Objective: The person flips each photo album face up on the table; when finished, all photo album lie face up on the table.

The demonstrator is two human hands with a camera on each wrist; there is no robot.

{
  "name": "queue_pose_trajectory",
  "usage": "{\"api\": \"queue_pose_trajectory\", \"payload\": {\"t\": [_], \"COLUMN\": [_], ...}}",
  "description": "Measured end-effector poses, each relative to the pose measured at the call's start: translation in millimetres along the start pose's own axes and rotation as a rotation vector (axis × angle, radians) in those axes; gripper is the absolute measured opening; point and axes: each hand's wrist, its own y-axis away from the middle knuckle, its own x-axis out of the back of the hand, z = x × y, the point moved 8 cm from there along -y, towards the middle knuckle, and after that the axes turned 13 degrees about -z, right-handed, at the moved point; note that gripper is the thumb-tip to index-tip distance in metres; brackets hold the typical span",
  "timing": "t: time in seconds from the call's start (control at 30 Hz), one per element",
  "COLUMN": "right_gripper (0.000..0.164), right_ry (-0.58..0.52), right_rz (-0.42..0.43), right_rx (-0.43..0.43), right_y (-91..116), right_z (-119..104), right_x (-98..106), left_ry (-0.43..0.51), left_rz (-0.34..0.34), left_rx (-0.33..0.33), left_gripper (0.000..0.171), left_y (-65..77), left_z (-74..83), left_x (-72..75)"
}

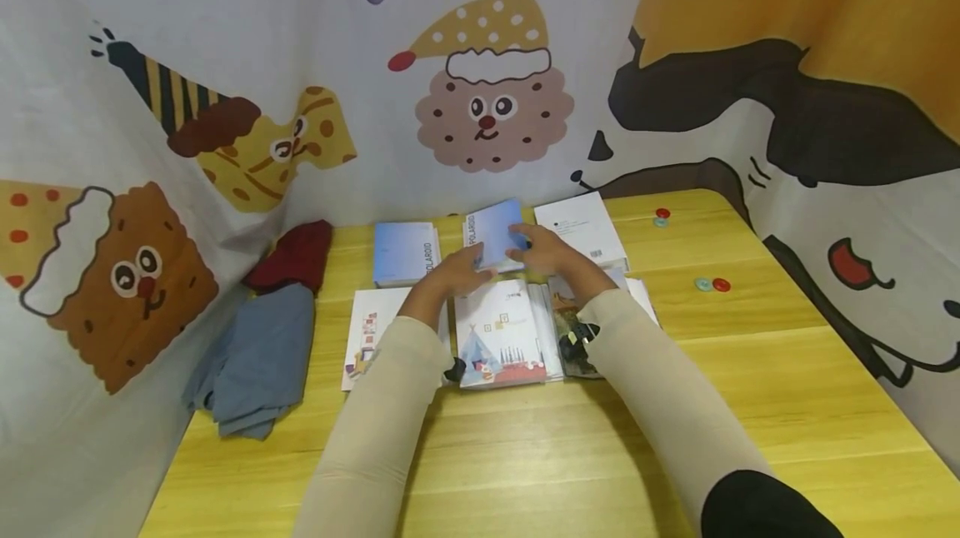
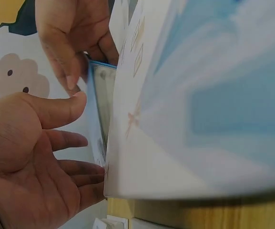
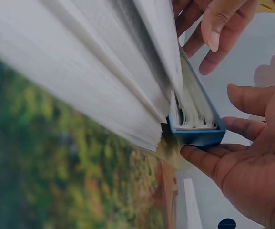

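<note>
The middle blue album (image 1: 497, 230), with POLAROID lettering down its left side, lies slightly turned in the back row. My right hand (image 1: 551, 251) reaches its right edge; in the right wrist view, fingertips touch the blue case's edge while the thumb stands apart. My left hand (image 1: 453, 273) is at the album's lower left, with fingers spread and thumb raised in the left wrist view. Just in front lies a white album (image 1: 498, 330) with a tent picture. Another blue album (image 1: 401, 251) lies left, and a white book (image 1: 577, 226) right.
Under my left forearm is a white album (image 1: 367, 313), under my right a photo-covered one (image 1: 564, 305). Grey cloth (image 1: 266, 346) and dark red cloth (image 1: 292, 255) lie left. Red and green discs (image 1: 712, 285) lie right on the wooden table (image 1: 510, 455). A printed curtain (image 1: 360, 47) stands behind.
</note>
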Motion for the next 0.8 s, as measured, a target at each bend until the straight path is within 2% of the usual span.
{"api": "queue_pose_trajectory", "payload": {"t": [0.17,0.5,0.6,0.7,0.8], "right_gripper": [0.066,0.062,0.061,0.057,0.05], "right_ry": [-0.041,-0.116,-0.156,-0.168,-0.161], "right_rz": [0.033,0.081,0.083,0.089,0.092], "right_rx": [0.052,0.155,0.2,0.239,0.27], "right_y": [5.3,21.3,25.3,27.7,26.9], "right_z": [-7.6,-28.4,-36.3,-42.0,-45.4], "right_x": [7.7,18.5,20.0,20.9,20.2], "left_ry": [0.045,0.077,0.099,0.147,0.22], "left_rz": [-0.004,0.008,0.008,0.008,0.034], "left_rx": [-0.034,-0.167,-0.173,-0.19,-0.254], "left_gripper": [0.08,0.091,0.097,0.105,0.115], "left_y": [2.1,-0.2,-0.6,-0.8,-0.7], "left_z": [1.6,13.9,15.2,17.4,21.7], "left_x": [1.3,2.6,2.5,2.3,4.4]}}
